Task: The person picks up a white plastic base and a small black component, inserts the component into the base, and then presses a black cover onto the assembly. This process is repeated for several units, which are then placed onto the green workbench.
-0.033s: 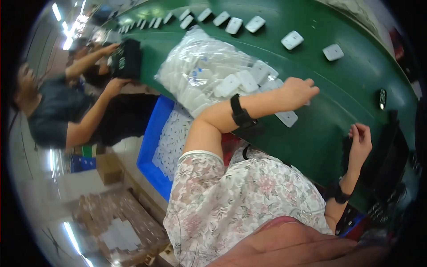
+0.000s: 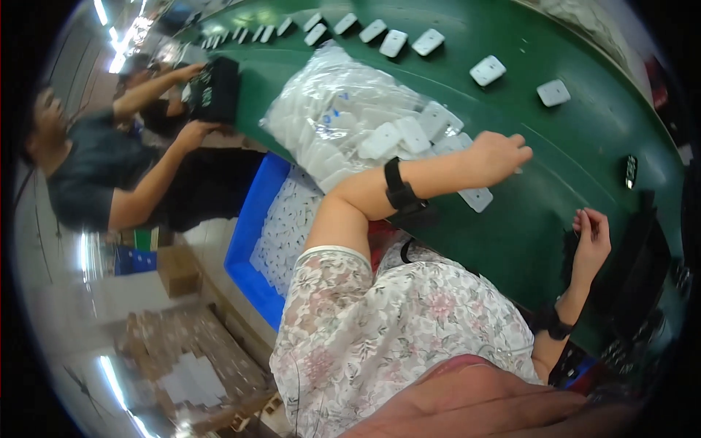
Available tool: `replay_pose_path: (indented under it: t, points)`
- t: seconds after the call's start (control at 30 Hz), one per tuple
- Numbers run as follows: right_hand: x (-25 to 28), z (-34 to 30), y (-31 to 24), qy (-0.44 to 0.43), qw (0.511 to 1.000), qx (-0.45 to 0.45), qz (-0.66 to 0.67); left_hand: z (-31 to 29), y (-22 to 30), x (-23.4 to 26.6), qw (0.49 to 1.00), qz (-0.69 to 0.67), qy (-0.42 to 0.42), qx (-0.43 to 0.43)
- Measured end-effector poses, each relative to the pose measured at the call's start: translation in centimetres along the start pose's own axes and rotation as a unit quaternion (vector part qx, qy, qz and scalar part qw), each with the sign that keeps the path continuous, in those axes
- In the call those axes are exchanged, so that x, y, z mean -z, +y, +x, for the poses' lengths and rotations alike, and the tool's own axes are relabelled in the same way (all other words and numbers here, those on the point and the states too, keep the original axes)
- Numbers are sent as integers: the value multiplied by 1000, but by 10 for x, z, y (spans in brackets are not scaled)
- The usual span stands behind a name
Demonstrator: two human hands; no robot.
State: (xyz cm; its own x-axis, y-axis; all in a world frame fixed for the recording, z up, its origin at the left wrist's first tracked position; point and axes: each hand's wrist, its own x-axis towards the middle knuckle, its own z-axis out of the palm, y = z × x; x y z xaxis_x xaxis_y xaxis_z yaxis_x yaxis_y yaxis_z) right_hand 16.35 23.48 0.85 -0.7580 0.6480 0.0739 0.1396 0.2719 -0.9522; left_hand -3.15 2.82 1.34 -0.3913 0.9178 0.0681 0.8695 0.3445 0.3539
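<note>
My left hand (image 2: 500,158) is closed above the green table (image 2: 526,241), just right of several loose white plastic plates. A small white edge shows under its fingers; the rest is hidden. One rounded white plate (image 2: 476,199) with small holes lies below that wrist. Left of it, a clear plastic bag (image 2: 314,102) full of such plates spills some out of its open end. Farther right, my right hand (image 2: 593,237) is raised with thumb and fingertips pinched together; whatever they hold is too small to make out. Black bands circle both forearms.
A row of white plates (image 2: 428,41) runs along the table's far side. A blue bin (image 2: 241,244) of small white parts stands at left. Beyond it a co-worker holds a black box (image 2: 215,91). A small glossy black piece (image 2: 630,172) and dark material (image 2: 635,255) lie at right.
The whole view has shifted slightly, carrying the table and bag a little to the right. Both hands keep nearly the same places and stay closed.
</note>
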Motion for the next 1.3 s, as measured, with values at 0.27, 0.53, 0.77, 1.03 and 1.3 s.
replay_pose_path:
  t: [0.27,0.53,0.77,1.03,1.3]
  points:
    - [-45,-6,-35,-119,984,-15,135,-8,61,-15,963,-172,200,-56]
    - [-56,-9,-29,-154,971,-78,163,-16,58,-20,966,-108,227,-55]
    - [-50,-10,-24,-152,983,-55,93,-21,59,-27,958,-102,257,-78]
    - [-56,-14,-22,-139,988,16,62,-21,58,-29,960,-148,236,-35]
    - [-53,-21,-48,-149,952,242,-115,-26,52,-37,874,-453,173,22]
